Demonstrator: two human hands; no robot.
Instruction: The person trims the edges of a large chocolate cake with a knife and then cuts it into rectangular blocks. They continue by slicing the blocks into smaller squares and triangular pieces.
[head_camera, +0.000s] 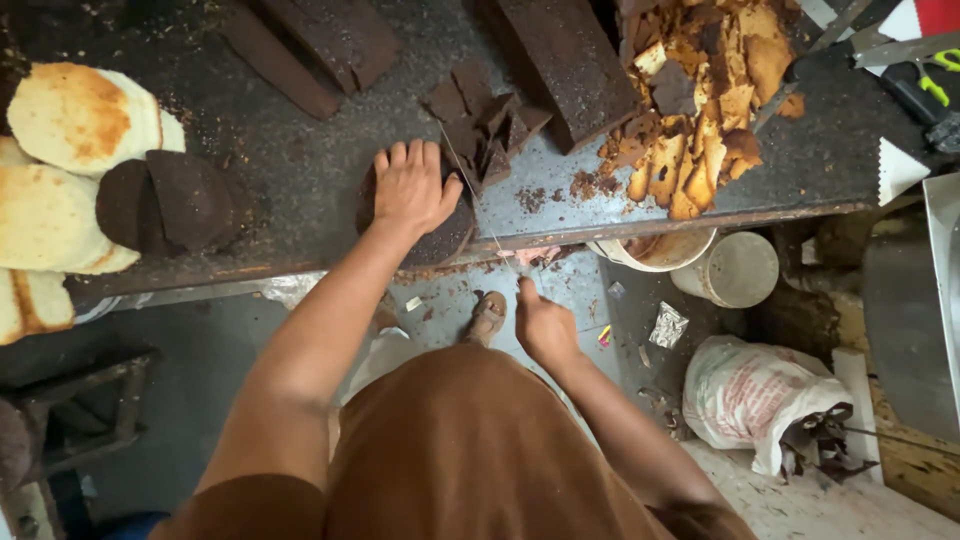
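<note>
A dark speckled stone desk (290, 160) carries round pale sponge cake layers (70, 115) at its left end, round dark chocolate cake discs (175, 200) beside them, long dark chocolate cake slabs (570, 65) at the back, and golden-brown crust trimmings (700, 120) heaped toward the right.

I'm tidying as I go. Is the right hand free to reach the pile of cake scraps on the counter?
Probably not right away: the right hand is pinched on a thin wire, below the counter edge. The scraps lie unobstructed.
</note>
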